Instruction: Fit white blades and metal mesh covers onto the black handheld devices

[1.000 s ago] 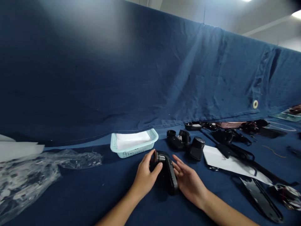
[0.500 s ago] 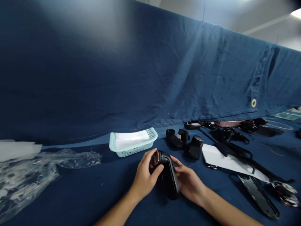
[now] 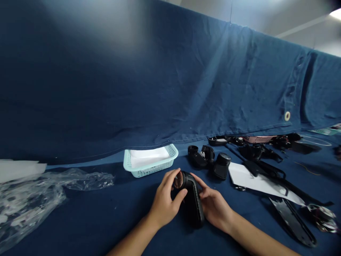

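A black handheld device (image 3: 194, 202) with a round head lies on the blue cloth in front of me. My left hand (image 3: 165, 201) curls round its round head, thumb under it and fingers over the top. My right hand (image 3: 213, 206) grips the device's body from the right side, fingers wrapped against it.
A pale green basket (image 3: 149, 168) with white sheets stands just behind the hands. Black parts (image 3: 210, 161), a white sheet (image 3: 250, 179) and flat black pieces (image 3: 293, 220) lie to the right. Crumpled clear plastic (image 3: 39, 199) lies at left. A blue cloth curtain (image 3: 160, 89) hangs behind.
My right hand has closed in from lying open beside the device to gripping its body. My left hand has turned slightly on the round head.
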Demonstrator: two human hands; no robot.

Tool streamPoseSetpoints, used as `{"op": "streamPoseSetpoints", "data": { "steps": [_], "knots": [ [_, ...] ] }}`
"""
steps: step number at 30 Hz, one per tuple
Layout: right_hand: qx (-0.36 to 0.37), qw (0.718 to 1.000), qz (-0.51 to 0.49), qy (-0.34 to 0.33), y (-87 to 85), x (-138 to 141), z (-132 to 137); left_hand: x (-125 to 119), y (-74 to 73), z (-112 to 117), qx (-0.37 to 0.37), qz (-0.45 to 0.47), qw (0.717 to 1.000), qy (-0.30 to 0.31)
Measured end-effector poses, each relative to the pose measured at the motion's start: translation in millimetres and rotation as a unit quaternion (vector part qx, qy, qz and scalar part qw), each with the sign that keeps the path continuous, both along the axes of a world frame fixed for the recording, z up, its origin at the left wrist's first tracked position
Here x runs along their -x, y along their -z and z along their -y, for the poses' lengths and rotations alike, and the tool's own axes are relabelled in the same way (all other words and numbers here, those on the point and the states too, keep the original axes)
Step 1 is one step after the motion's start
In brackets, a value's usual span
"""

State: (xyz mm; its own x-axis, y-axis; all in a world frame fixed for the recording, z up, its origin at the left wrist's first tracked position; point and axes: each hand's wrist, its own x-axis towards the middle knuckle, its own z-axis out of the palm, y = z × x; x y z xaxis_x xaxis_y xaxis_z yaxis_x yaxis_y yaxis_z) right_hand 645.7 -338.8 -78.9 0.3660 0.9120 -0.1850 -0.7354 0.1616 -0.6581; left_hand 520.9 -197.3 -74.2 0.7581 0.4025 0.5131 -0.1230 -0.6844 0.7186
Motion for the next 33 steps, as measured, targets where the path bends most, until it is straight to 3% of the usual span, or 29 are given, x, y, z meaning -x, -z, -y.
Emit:
{"op": "streamPoseSetpoints", "data": {
  "steps": [25,33],
  "knots": [
    [0.014,0.999,0.036,0.025,1.6,3.6,1.5,3.0,3.5,-2.0,-0.09,0.0,0.996,-0.009],
    [-0.015,0.998,0.045,0.027,2.2,4.1,0.2,5.7,5.1,-2.1,-0.105,-0.005,0.994,-0.006]
  ]
}}
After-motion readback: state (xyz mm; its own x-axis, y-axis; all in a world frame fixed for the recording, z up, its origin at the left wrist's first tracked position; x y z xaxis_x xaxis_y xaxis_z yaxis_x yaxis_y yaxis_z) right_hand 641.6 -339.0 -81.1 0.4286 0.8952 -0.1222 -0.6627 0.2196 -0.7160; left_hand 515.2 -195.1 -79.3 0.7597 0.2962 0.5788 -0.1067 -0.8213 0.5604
